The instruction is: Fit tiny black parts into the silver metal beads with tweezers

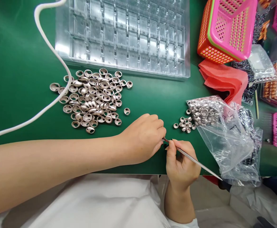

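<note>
Two bare hands are sitting close together over the near edge of a green table [152, 95]: the right hand [183, 161] is pinching a slim metal tool [197, 163] between thumb and fingers, its far end pointing into the left hand [145, 139], which is resting curled, though I cannot tell what it is grasping. Many hollow metal pieces [93, 98] are lying heaped beyond the left forearm, just before a clear compartmented tray [129, 70], while smaller metal pieces [183, 124] are lying beside a plastic bag [226, 145].
</note>
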A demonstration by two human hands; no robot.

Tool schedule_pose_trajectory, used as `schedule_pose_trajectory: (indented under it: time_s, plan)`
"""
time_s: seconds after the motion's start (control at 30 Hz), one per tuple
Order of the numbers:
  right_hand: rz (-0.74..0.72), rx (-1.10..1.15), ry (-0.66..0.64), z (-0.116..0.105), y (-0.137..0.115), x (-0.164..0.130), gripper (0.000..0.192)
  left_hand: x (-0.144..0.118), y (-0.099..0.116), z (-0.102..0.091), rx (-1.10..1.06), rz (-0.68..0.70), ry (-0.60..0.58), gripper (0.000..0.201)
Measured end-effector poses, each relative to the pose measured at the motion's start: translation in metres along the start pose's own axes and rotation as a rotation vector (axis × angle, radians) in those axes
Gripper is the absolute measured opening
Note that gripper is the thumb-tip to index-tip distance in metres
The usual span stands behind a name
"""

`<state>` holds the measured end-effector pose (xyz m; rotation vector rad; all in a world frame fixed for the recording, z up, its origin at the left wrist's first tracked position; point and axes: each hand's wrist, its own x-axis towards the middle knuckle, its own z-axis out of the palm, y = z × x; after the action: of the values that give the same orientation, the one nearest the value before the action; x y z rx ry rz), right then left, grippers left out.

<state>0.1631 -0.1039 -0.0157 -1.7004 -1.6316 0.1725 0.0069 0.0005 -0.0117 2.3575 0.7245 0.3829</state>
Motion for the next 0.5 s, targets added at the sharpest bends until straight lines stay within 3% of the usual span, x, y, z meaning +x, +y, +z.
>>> schedule_pose_trajectory:
  time_s: [0.27, 0.5]
  plan:
    - [-0.106, -0.118, -0.061, -0.0023, -0.0067, 0.01, 0.023, 0.0017, 0.0009, -0.0018, -0.013, -0.012, -0.029, 0.016]
    - [-0.014, -0.002, -0.024, 0.0008, 0.0023, 0.0033, 0.019, 0.0009, -0.0006, 0.0007, -0.021, -0.006, 0.002, 0.016]
